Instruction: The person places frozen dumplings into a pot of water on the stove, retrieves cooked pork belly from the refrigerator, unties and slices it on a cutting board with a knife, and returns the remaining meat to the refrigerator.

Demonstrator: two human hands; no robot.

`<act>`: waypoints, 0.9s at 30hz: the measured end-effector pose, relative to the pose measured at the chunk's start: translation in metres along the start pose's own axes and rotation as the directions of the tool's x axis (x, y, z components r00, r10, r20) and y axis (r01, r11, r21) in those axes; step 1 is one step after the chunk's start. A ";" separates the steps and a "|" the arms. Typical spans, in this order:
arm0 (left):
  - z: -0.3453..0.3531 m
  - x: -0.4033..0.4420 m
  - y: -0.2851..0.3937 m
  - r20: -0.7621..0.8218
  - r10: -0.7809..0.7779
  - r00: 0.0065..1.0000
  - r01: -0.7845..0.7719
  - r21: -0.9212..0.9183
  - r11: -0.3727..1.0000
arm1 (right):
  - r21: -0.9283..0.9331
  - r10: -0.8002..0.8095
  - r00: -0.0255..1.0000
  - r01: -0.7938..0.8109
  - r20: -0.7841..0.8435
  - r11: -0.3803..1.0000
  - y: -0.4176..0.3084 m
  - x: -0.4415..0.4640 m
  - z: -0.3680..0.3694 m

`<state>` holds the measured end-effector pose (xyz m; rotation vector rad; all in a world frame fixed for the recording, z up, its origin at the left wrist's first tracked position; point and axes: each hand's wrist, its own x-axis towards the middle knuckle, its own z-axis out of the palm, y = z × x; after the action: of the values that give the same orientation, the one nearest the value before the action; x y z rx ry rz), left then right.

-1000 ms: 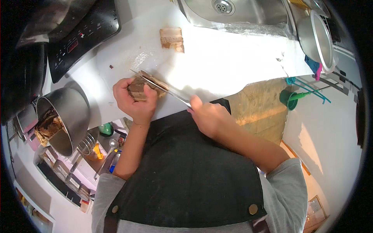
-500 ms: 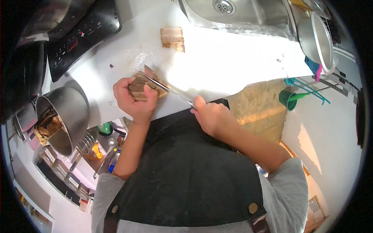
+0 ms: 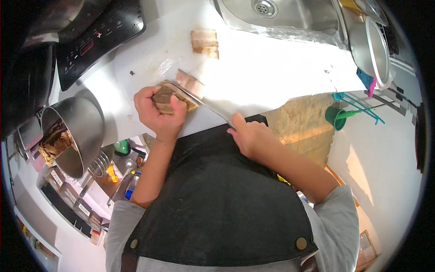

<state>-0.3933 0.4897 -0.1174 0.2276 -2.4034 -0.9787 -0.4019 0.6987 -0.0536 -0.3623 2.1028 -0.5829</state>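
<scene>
A brown block of meat lies on the white work surface, held at its near and left sides by my left hand, fingers curled round it. My right hand is closed on the handle of a knife, whose blade slants up and left to the block's right edge. Just beyond the blade, a pale cut slice lies on the surface, almost touching the knife. Farther off, another striped meat slice lies flat. My right hand hides most of the knife's handle.
A steel pot with meat pieces is tilted at the left. Behind it sits a black cooktop. The sink is at the back, with metal bowls on its right. A white counter runs between them.
The slice has come away from the block and lies flatter beyond the knife. My right hand has moved slightly right with the knife. My left hand stays on the block.
</scene>
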 end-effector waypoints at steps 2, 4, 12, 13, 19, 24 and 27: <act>0.000 0.000 -0.001 -0.002 -0.007 1.000 0.007 -0.018 1.000 | 0.029 0.002 1.000 -0.002 -0.020 1.000 0.000 -0.003 0.000; 0.001 0.000 0.000 -0.008 0.014 1.000 -0.014 0.008 1.000 | 0.008 0.008 0.999 -0.007 -0.037 1.000 -0.007 0.015 0.006; 0.000 0.001 0.001 -0.025 0.000 1.000 0.000 -0.018 1.000 | -0.057 0.085 0.989 -0.093 -0.121 0.994 0.001 0.004 0.017; 0.000 0.000 0.003 -0.018 0.015 1.000 -0.015 -0.006 1.000 | -0.093 0.035 0.991 -0.047 -0.127 0.995 -0.001 0.012 0.019; -0.022 0.018 0.010 0.135 -0.077 0.988 0.080 -0.019 0.997 | -0.099 0.073 0.990 -0.085 -0.119 0.991 0.023 -0.029 0.009; -0.018 0.092 0.014 0.567 -0.358 0.742 0.325 0.163 0.932 | -0.067 0.057 0.980 -0.071 -0.193 0.995 0.052 -0.073 0.003; 0.001 0.108 0.003 0.723 -0.400 0.563 0.314 0.261 0.913 | 0.061 0.136 0.955 -0.124 -0.262 0.990 0.058 -0.087 0.000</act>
<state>-0.4852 0.4551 -0.0716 0.4228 -3.2973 -1.3333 -0.3555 0.7879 -0.0242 -0.1229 2.3454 -0.6272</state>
